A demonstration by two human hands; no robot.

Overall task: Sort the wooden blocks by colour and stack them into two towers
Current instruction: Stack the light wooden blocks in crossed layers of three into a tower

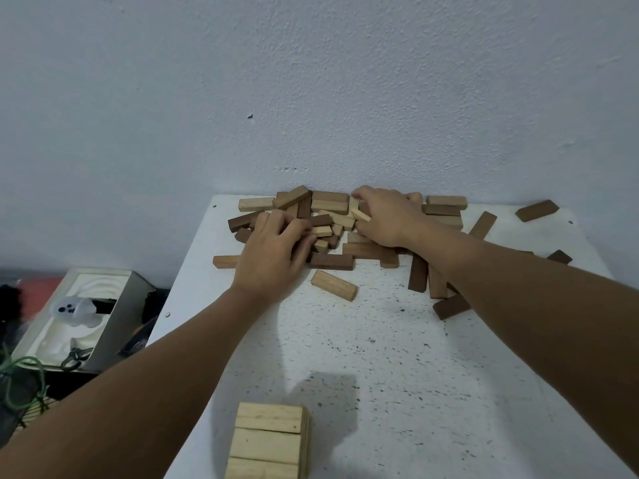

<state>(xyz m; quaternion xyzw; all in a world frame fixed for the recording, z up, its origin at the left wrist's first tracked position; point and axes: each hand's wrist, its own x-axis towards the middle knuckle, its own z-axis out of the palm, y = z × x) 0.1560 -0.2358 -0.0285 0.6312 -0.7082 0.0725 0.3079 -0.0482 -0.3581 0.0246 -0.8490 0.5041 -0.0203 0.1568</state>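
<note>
Sorting step: left hand (268, 257) and right hand (385, 216) dig, fingers curled, into pile (328, 216) at worktop (415, 375) far edge; actual hold unclear. Next: extract light blocks for tower (268, 440).

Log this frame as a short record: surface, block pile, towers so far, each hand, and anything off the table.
surface: white speckled table against a wall
pile: mixed light and dark blocks heaped at the far edge, strays to the right
tower: one light-block tower at the near edge; no dark tower in view
left hand: fingers curled into the pile, grip unclear
right hand: resting on the pile, grip unclear
off table: open box on the left
</note>
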